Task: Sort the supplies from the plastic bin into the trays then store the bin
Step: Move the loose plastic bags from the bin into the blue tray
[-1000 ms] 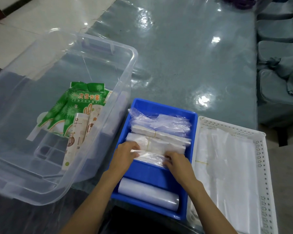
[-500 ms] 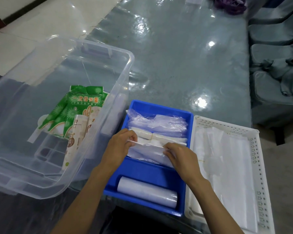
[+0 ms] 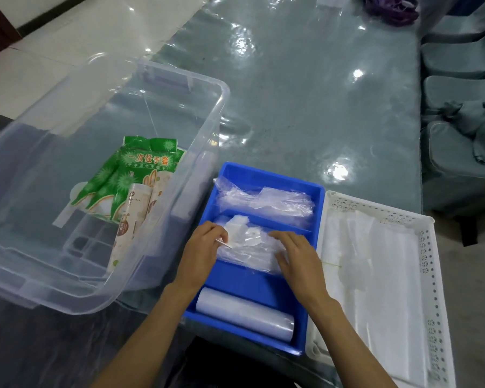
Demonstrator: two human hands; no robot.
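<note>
Glossy grey table (image 3: 305, 107) is lying open beyond the blue tray (image 3: 266, 170), which is sitting wedged between the clear bin (image 3: 179, 225) and the white tray (image 3: 429, 236). Left hand (image 3: 200, 247) is pinching a plastic bag packet (image 3: 249, 245) in the middle compartment; right hand (image 3: 297, 257) is resting flat on it, fingers loose.

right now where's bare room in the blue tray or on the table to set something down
In the blue tray, a bare strip lies between the clear bags under both hands and the plastic roll. The table beyond both trays is open. The tray's far section and the white tray are filled.
</note>
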